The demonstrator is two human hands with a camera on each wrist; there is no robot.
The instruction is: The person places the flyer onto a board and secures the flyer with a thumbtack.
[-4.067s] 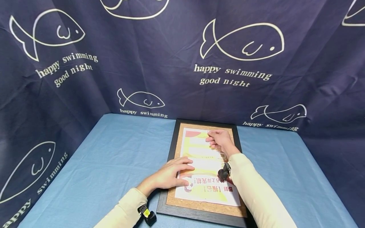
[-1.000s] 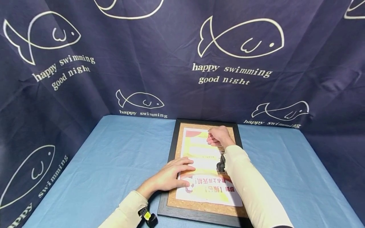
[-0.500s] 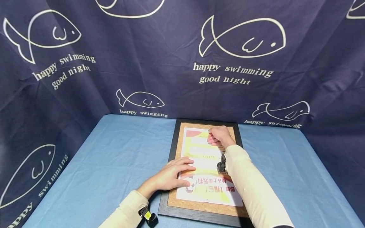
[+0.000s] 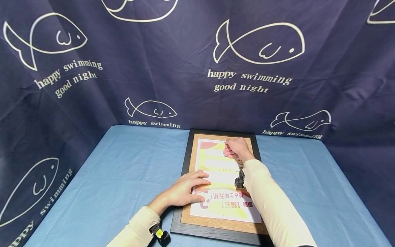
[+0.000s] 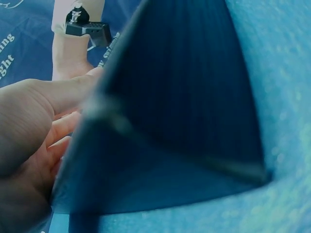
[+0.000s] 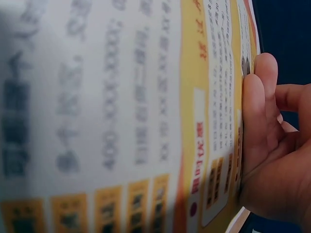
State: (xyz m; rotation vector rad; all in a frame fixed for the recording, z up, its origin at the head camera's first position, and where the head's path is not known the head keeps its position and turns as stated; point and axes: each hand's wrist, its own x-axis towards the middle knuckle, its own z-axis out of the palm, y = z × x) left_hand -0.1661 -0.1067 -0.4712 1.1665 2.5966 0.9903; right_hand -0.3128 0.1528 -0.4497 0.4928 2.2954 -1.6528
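A printed paper poster (image 4: 216, 178) in white, yellow and pink lies on a cork board (image 4: 216, 223) with a black frame (image 4: 210, 234). My left hand (image 4: 185, 188) rests on the poster's left side with fingers spread. Near the top edge of the poster, my right hand (image 4: 237, 149) has its fingers curled in and pinches a small dark thing (image 4: 225, 142) at the fingertips. Mostly hidden by the fingers, its kind cannot be told. In the right wrist view, the curled fingers (image 6: 255, 116) press close against the printed sheet. The left wrist view has the left thumb beside the frame's side.
A blue cloth (image 4: 139, 164) covers the table under the board. Dark blue curtains (image 4: 172, 61) with white fish drawings stand behind and at the sides. The board's far edge lies close to the back curtain. A small black camera is strapped to each wrist.
Since the earliest frame, my right wrist and forearm have shifted and turned a little while the fingertips stay near the poster's top. The left hand and board keep their places.
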